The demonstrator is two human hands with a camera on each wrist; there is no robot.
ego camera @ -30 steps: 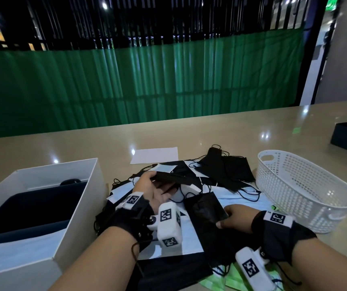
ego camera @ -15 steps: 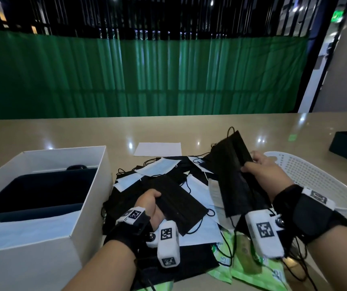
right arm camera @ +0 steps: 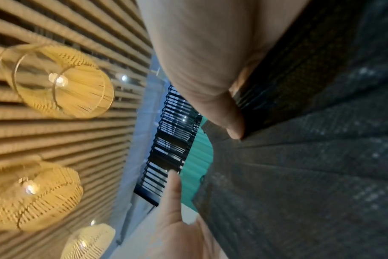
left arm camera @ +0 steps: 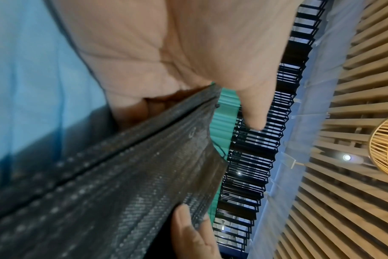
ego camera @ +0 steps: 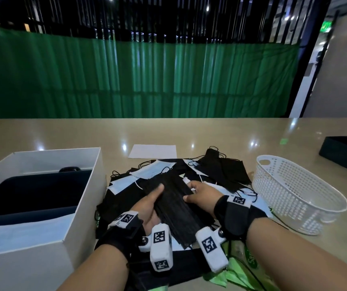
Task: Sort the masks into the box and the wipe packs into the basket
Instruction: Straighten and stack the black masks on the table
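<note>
Beige tabletop, green curtain behind: left hand and right hand clasp a stack of black masks between them above the pile, apparently squaring it for the white box; basket right.

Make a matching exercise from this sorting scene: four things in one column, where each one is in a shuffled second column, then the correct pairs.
Things
1. white box
2. white basket
3. stack of black masks
4. green wipe packs

Places
A. held between both hands
B. left side of the table
C. near edge, under the right forearm
D. right of the mask pile

Pairs: 1-B, 2-D, 3-A, 4-C
</note>
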